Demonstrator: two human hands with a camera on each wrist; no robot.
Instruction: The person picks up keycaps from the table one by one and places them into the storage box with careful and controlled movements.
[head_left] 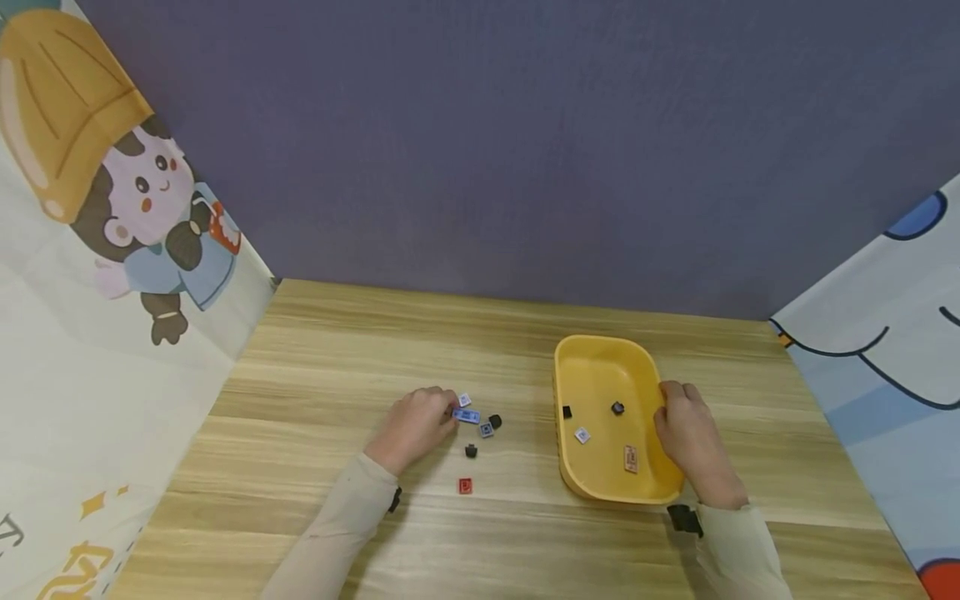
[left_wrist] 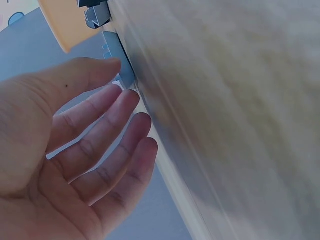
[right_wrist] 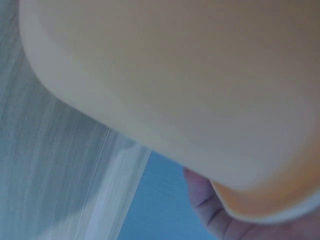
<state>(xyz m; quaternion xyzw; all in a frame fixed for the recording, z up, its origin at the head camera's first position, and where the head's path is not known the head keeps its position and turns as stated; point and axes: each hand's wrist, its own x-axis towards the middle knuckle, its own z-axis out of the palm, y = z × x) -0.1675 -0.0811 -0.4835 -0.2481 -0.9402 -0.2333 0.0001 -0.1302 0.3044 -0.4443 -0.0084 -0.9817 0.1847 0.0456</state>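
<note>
Your left hand [head_left: 418,423] has thumb and fingers a little apart at the blue piece [head_left: 468,416], and your right hand [head_left: 686,433] grips the rim of the yellow basket [head_left: 600,375]. Just beyond the left hand lies a white piece [head_left: 464,400], and to its right a grey-blue piece [head_left: 486,430] beside a black piece [head_left: 495,422]. Your left thumb hides part of the blue piece; in the right wrist view the basket covers most of that hand.

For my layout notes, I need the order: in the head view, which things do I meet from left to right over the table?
Left hand, long blue block, yellow tray, right hand. Small blocks whose places overlap are left out.
</note>
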